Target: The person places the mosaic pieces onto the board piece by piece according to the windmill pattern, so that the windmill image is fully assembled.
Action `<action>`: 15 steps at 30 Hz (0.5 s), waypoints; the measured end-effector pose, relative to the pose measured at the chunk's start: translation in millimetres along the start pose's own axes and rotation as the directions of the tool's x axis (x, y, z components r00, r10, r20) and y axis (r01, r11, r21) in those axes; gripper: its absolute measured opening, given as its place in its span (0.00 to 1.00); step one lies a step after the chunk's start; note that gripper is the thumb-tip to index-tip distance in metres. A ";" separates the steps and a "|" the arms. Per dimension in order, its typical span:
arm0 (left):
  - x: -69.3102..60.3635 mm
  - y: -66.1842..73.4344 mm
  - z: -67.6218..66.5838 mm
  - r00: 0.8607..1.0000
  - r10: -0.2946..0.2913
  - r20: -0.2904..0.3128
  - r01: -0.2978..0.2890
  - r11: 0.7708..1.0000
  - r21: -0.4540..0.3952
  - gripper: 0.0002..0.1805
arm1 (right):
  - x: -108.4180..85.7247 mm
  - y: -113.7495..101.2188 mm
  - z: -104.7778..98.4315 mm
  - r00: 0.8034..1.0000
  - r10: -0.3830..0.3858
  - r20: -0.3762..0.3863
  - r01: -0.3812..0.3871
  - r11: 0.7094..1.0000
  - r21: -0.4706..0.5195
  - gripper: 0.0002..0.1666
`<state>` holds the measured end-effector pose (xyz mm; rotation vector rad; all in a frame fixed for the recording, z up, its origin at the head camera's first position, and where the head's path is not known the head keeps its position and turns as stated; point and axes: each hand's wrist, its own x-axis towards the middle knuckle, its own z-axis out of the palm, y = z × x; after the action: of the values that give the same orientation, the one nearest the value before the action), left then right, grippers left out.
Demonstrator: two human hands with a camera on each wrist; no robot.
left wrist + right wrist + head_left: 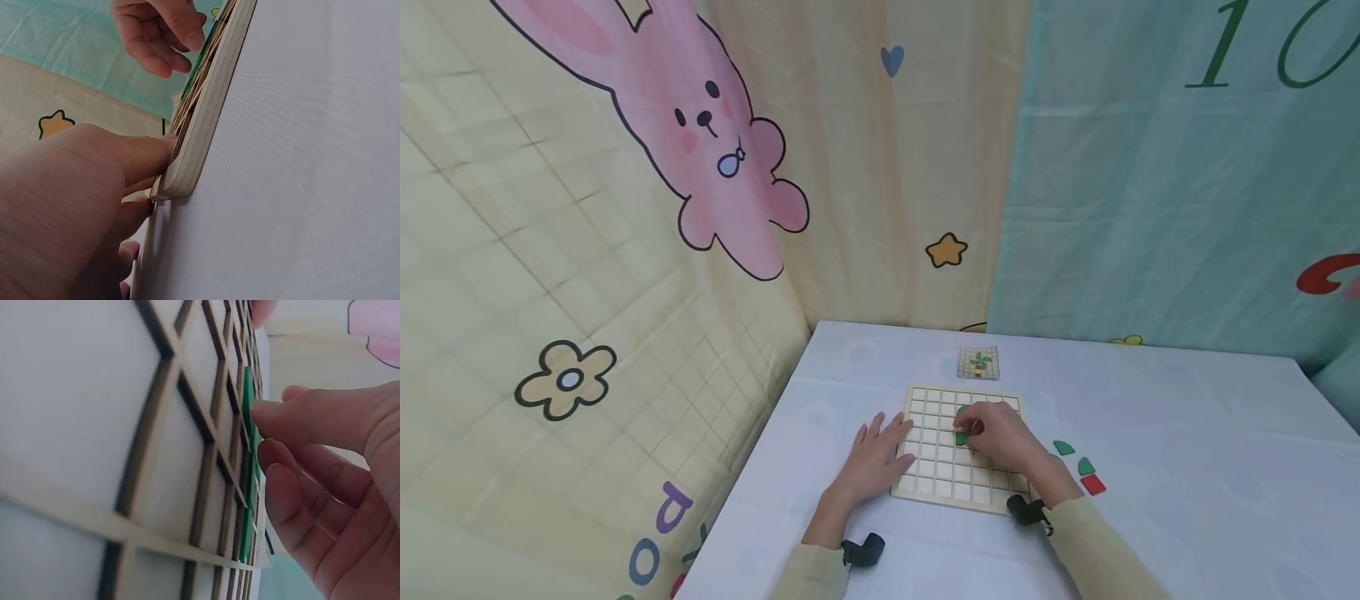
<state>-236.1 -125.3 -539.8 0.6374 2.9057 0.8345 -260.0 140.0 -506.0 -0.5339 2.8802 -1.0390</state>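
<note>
Splayed left hand (871,461) at left edge of grid board (942,473); right hand (1002,434) at green piece (961,438), grip indeterminable; broad tabletop (1202,442) rightward.

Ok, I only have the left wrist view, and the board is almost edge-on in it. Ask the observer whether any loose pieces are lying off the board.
Observer: Yes. In the head view, loose green pieces and a red piece lie on the table to the right of the board.
Operator: What does the board's top look like from above?
Observer: It is divided into a grid of square cells.
Operator: Is any pattern showing beyond the board's far edge?
Observer: Yes. The head view shows a small card there with a mostly green design on it.
</note>
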 end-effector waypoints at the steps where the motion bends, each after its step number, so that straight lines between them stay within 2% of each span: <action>1: 0.2 0.0 0.5 1.000 0.003 -0.002 -0.003 1.000 0.000 0.33 | -1.9 1.2 -2.1 1.000 0.007 -0.006 -0.007 1.000 0.013 0.16; 4: 0.6 0.1 1.3 1.000 -0.005 0.010 0.005 1.000 0.013 0.33 | -9.4 6.4 -8.6 0.999 0.026 -0.033 -0.024 0.998 0.054 0.16; 8: -1.2 0.7 0.6 1.000 -0.016 0.017 0.015 1.000 0.015 0.33 | -19.6 14.3 -19.3 0.998 0.033 -0.057 -0.030 0.998 0.058 0.14; 15: -1.8 2.3 -2.1 1.000 -0.009 0.008 0.009 1.000 0.005 0.33 | -28.8 24.5 -37.9 0.989 0.104 -0.103 -0.105 0.994 -0.006 0.13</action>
<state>-234.0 -125.2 -536.9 0.6263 2.9027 0.8219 -246.1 190.4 -494.4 -0.3355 2.9664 -1.0657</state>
